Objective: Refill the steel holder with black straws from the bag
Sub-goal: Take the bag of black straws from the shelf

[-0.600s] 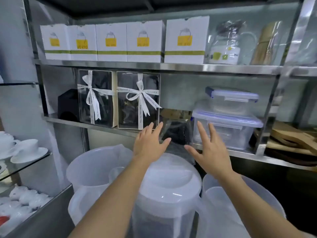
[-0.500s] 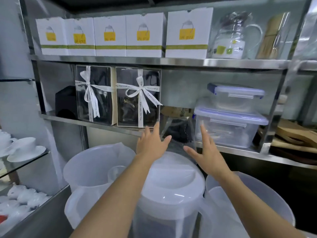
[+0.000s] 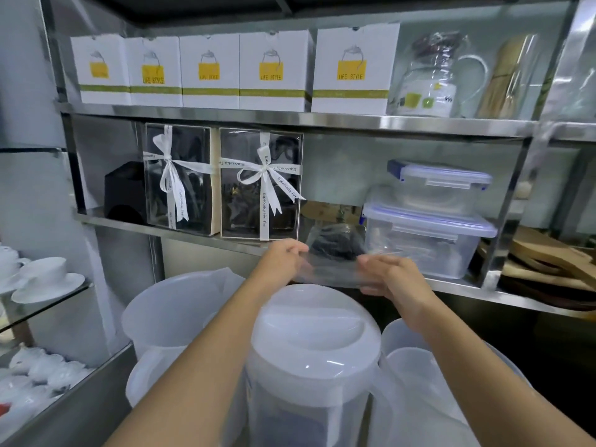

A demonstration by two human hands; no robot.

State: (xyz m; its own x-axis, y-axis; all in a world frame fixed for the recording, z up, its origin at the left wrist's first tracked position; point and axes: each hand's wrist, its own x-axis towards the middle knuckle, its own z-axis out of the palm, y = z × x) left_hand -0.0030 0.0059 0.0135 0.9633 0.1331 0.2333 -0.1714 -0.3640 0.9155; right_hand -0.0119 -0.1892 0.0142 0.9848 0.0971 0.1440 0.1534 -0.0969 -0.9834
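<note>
Left hand (image 3: 283, 258) and right hand (image 3: 392, 277) have closed, bag (image 3: 335, 250) pinched between fingers (image 3: 371, 262).

Five white cardboard boxes with yellow labels and green bands (image 3: 274, 66). Two clear gift boxes tied with white ribbon (image 3: 261, 185). Two clear lidded plastic tubs (image 3: 425, 240), stacked. One plastic-wrapped glass jug (image 3: 435, 79). One black cube-shaped box (image 3: 124, 191). One clear plastic bag of black straws (image 3: 335, 243). At least three translucent white plastic pitchers (image 3: 309, 330), only one lidded. Two bare hands: left hand (image 3: 285, 258), right hand (image 3: 392, 275).
</note>
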